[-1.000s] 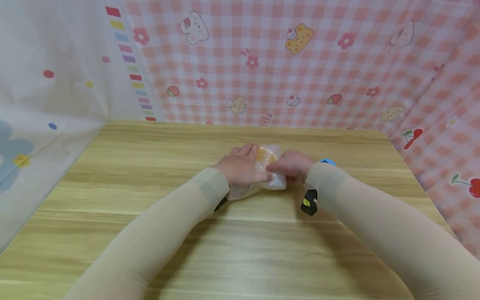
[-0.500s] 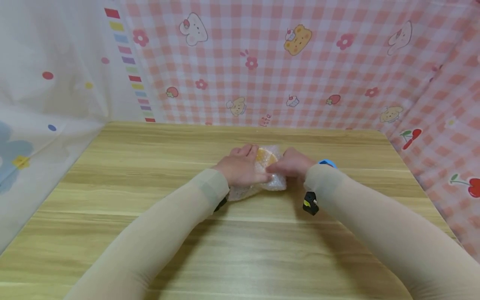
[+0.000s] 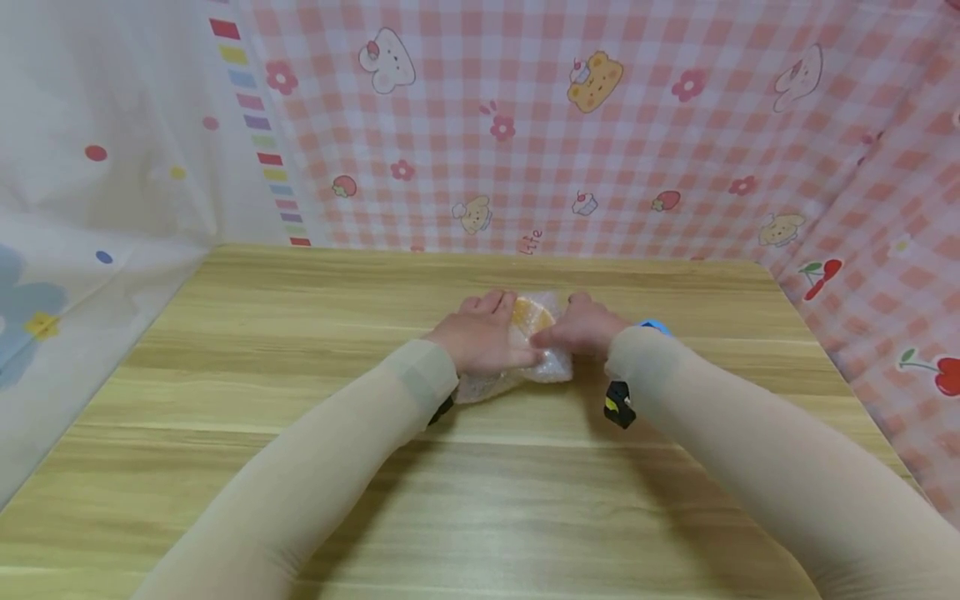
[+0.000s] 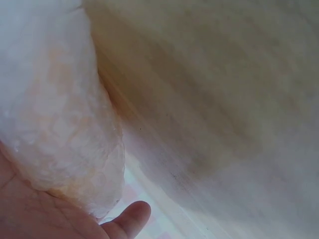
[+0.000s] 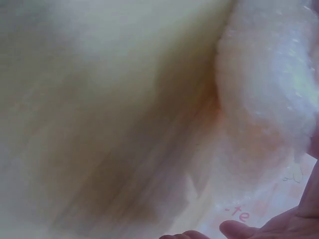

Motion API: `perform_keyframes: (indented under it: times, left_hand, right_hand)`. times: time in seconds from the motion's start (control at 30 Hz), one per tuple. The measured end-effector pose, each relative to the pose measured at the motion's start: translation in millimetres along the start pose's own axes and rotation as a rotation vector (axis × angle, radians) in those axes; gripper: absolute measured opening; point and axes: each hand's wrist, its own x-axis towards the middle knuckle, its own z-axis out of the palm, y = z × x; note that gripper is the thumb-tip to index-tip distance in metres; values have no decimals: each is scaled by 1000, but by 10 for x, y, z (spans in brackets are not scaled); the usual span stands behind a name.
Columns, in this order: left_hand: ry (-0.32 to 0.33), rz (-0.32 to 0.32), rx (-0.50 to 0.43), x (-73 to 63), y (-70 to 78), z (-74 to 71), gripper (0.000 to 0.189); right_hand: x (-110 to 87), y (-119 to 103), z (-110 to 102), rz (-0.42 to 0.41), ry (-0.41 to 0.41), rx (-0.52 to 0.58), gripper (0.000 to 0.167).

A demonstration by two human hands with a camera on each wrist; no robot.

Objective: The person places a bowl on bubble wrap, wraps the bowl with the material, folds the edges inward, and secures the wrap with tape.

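A bubble-wrapped bundle (image 3: 551,364) lies on the wooden table between both hands, with something orange-yellow showing through the clear wrap. Over its left part rests my left hand (image 3: 480,333), fingers fairly straight and pointing away, thumb across the near side. My right hand (image 3: 583,327) is against the right side, its thumb reaching onto the top of the wrap. In the left wrist view the bundle (image 4: 65,119) bulges above the palm, one fingertip past its end. In the right wrist view the bundle (image 5: 264,99) stands beside the extended fingers (image 5: 271,230). The wrapped item's exact kind is hidden.
The wood-grain table (image 3: 480,500) reaches back to a pink checked cloth (image 3: 450,108) with cartoon prints. A white dotted cloth (image 3: 97,208) hangs at the left, and more checked cloth (image 3: 900,292) at the right.
The right hand's fingers have lifted and shifted slightly along the bundle's right side, its thumb staying on the wrap. The left hand and the bundle hold nearly still.
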Motion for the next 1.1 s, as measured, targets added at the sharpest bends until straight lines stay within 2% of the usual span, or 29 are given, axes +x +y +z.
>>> perform_keyframes:
  times: [0.13,0.23,0.4,0.53,0.77,1.1]
  left_hand:
    - [-1,3,3,-7,3,-7,119]
    - [3,8,13,-3,4,-5,121]
    - [1,5,10,2,17,-9,121]
    - [-5,3,3,3,20,-16,120]
    - [-1,14,26,-1,1,-17,120]
    - [9,27,40,10,-4,-12,120]
  right_hand:
    - [6,13,-19,-27,4,31,117]
    - [6,15,-14,-15,2,46,120]
    - [4,26,3,9,2,37,124]
    - [-14,56,-26,-9,-8,26,122]
    - [-64,120,-97,-47,-11,114,118]
    - [-74,163,-73,-28,7,88,121]
